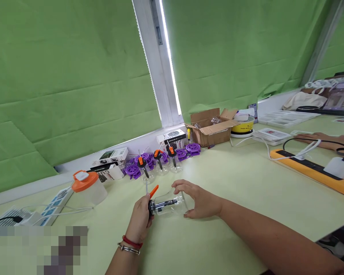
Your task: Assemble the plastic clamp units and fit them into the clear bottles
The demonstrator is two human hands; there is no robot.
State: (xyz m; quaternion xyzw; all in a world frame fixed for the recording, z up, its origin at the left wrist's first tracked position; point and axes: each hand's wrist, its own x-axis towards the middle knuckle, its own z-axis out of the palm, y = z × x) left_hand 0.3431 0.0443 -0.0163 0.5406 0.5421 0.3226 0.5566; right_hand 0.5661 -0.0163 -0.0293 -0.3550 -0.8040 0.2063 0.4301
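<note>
A clear bottle (174, 206) lies on its side between my hands, its base to the right. Dark rod-like parts show inside it. My left hand (140, 217) is closed round the black cap, from which an orange lever (154, 190) and a thin metal rod stick up. My right hand (199, 200) curves round the base end, thumb below and fingers above. Beyond them, three similar bottles with orange and black tops stand upright, the nearest being a clear bottle (146, 176). Several purple wheel-shaped parts (132, 171) lie behind these.
Printed boxes (114, 154) and an open cardboard box (215, 135) line the wall. An orange-lidded jug (93, 189) stands left, near a power strip (55, 206). An orange power strip (312, 170) with cables lies right, near another person's hand (312, 139). A yellow container (242, 126) sits behind.
</note>
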